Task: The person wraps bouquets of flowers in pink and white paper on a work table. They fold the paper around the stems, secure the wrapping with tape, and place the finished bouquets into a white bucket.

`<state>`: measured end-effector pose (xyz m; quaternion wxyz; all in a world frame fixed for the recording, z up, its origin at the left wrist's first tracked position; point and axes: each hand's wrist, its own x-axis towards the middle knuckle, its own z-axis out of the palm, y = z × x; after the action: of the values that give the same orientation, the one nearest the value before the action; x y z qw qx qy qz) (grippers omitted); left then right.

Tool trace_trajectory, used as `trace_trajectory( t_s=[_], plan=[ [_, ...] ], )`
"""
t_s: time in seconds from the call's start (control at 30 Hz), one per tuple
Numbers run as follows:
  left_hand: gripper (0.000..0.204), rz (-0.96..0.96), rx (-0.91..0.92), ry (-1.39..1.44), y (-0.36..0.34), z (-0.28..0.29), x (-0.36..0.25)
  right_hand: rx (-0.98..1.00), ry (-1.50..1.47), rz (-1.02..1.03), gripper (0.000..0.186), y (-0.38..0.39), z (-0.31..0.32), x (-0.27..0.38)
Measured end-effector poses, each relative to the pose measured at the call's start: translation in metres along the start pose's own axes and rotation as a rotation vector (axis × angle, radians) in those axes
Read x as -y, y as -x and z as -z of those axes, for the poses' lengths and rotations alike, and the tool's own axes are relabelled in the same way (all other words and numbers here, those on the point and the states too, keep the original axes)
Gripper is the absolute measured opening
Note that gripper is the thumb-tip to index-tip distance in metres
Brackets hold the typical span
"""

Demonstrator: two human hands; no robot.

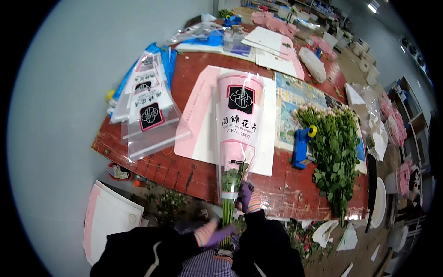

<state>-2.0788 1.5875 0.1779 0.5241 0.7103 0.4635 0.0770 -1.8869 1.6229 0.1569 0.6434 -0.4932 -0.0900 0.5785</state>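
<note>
A bouquet (237, 134) in a clear sleeve with pink and white panels and a black emblem lies on pink-and-white card, stems toward me. Its flower heads are hidden by wrapping; green leaves show near the sleeve's lower end. My right hand (246, 194), in a purple glove, is closed at the right side of that lower end, its fingers partly hidden. Lower down, my left hand (220, 236), gloved alike and slightly blurred, lies wrapped across the bare green stems (228, 211) beyond the table's near edge.
Flat printed sleeves (150, 108) are stacked on the left of the red table (180, 173). To the right lie a blue tape dispenser (302, 147) and a large bunch of pale pink flowers (334, 152). White boards (277, 51) lie farther back; plant scraps (168, 203) litter the floor.
</note>
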Motion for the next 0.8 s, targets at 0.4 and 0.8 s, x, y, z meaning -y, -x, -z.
trace_trajectory(
  t_s=[0.4, 0.8],
  plan=[
    [0.017, 0.301, 0.219, 1.352, -0.110, -0.005, 0.044, -0.163, 1.097, 0.573, 0.016, 0.015, 0.022, -0.027],
    [0.027, -0.681, 0.357, -0.481, -0.125, 0.013, -0.146, -0.392, 1.680, 0.147, 0.029, 0.061, 0.051, 0.101]
  ],
)
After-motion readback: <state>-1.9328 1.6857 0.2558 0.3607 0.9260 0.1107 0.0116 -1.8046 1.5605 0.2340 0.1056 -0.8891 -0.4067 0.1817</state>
